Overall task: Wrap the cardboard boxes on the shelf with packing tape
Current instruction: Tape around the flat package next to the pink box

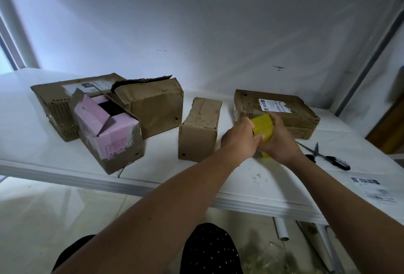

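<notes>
A yellow roll of packing tape [263, 128] is held above the white shelf [153, 171] between both hands. My left hand [239, 137] grips its left side and my right hand [278, 142] wraps its right side from below. Just left of the hands stands a small brown cardboard box [200, 129]. Behind the hands lies a flat brown box with a white label [284, 112]. At the left, a pink box with open flaps [109, 131] leans against two larger brown boxes [153, 107], one with a torn open top.
Black-handled scissors [323, 156] lie on the shelf right of my right hand. A printed paper label [371, 188] sits near the right front edge. A white wall rises behind the shelf. White tubes [282, 227] lie on the floor below.
</notes>
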Available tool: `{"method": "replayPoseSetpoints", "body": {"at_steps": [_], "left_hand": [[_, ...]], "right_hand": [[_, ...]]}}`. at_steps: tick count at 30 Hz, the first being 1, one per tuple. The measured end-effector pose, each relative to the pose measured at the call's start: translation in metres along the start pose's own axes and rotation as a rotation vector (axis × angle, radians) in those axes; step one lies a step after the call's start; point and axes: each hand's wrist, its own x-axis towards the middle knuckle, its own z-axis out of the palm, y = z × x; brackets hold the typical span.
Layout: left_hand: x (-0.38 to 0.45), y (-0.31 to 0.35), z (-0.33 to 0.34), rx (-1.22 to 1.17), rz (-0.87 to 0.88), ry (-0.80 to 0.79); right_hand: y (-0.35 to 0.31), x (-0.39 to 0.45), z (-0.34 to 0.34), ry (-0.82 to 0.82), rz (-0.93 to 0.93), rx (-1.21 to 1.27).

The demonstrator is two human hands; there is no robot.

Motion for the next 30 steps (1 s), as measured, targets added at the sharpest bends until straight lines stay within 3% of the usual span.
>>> {"method": "replayPoseSetpoints", "body": {"at_steps": [6, 13, 17, 22, 25, 30], "left_hand": [[0.007, 0.008, -0.007, 0.095, 0.003, -0.036], [0.009, 0.013, -0.026, 0.710, 0.226, -0.144], [0.007, 0.012, -0.030, 0.900, 0.281, -0.130], [0.009, 0.010, -0.031, 0.710, 0.354, -0.045], [0.008, 0.013, -0.031, 0.408, 0.261, -0.025], [0.007, 0.012, -0.016, 0.216, 0.084, -0.027]], "right_hand": [[0.000, -0.003, -0.001, 0.004, -0.009, 0.017], [-0.003, -0.004, 0.000, -0.040, -0.030, -0.013], [-0.001, -0.004, 0.000, -0.023, -0.031, 0.027], [0.002, -0.003, -0.001, -0.014, -0.014, 0.026], [0.004, -0.001, 0.000, -0.017, -0.020, 0.026], [0.010, 0.001, -0.001, -0.006, -0.005, 0.073]]}}
